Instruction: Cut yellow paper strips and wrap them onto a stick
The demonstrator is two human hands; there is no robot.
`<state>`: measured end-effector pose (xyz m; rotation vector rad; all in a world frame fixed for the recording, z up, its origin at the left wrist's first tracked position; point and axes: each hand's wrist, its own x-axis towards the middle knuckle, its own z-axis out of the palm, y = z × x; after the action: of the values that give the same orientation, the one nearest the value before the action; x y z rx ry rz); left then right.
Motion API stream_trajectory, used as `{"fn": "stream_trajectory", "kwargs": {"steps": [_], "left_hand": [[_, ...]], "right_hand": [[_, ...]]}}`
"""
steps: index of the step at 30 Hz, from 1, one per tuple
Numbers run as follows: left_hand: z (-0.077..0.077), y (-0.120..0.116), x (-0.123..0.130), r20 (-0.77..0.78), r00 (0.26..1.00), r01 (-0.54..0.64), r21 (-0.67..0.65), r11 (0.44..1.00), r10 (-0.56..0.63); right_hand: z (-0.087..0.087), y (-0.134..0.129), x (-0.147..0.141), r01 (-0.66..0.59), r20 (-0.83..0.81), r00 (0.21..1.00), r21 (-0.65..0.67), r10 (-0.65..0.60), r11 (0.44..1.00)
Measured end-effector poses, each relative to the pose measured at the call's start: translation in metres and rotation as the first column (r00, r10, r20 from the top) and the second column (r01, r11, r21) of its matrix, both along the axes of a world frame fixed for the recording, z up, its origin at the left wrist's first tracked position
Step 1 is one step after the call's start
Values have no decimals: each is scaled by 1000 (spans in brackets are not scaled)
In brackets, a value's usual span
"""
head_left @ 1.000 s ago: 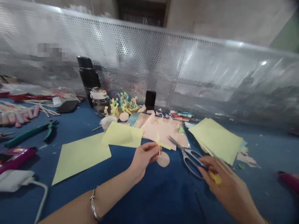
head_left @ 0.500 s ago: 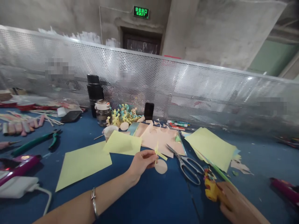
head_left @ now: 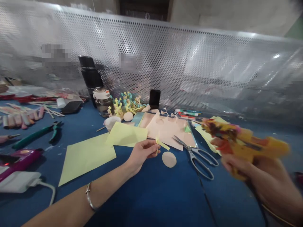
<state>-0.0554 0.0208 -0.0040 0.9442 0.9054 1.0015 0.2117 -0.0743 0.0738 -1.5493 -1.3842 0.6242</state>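
Note:
My left hand [head_left: 143,153] pinches a small yellow paper piece [head_left: 157,143] upright between thumb and fingertips. Just right of those fingers lies a pale paper disc [head_left: 169,159], apart from the hand, with a short yellow paper strip [head_left: 164,145] behind it. My right hand [head_left: 258,173] is wrapped round the grip of a yellow hot glue gun [head_left: 251,143], raised over the right side of the table and blurred by motion; its nozzle points left. Between the hands, scissors [head_left: 199,157] with grey handles lie with their blades on pink paper [head_left: 163,130].
Yellow sheets [head_left: 87,157] lie left of centre. Further left are green-handled pliers [head_left: 35,137], a purple device [head_left: 23,160] and a white plug [head_left: 21,182]. Behind stand a jar [head_left: 103,102], a black bottle [head_left: 90,75], paper flowers [head_left: 126,104] and a phone [head_left: 154,99] before a perforated screen [head_left: 146,50].
My right hand has lifted the glue gun from the table at the right. My left hand still pinches the yellow piece. The view has tilted downward.

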Motion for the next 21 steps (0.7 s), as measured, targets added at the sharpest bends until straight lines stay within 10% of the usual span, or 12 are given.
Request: {"fn": "stream_trajectory", "kwargs": {"steps": [5, 12, 21], "left_hand": [[-1, 1, 3, -9, 999, -35, -21, 999, 35], [3, 9, 28, -75, 973, -223, -75, 972, 217], [-9, 16, 36, -87, 983, -156, 59, 986, 161]], "right_hand": [[-33, 33, -46, -446, -255, 876, -105, 410, 889], [-69, 40, -34, -433, -266, 884, -154, 384, 888], [-77, 43, -37, -397, -322, 885, -141, 337, 907]]}}
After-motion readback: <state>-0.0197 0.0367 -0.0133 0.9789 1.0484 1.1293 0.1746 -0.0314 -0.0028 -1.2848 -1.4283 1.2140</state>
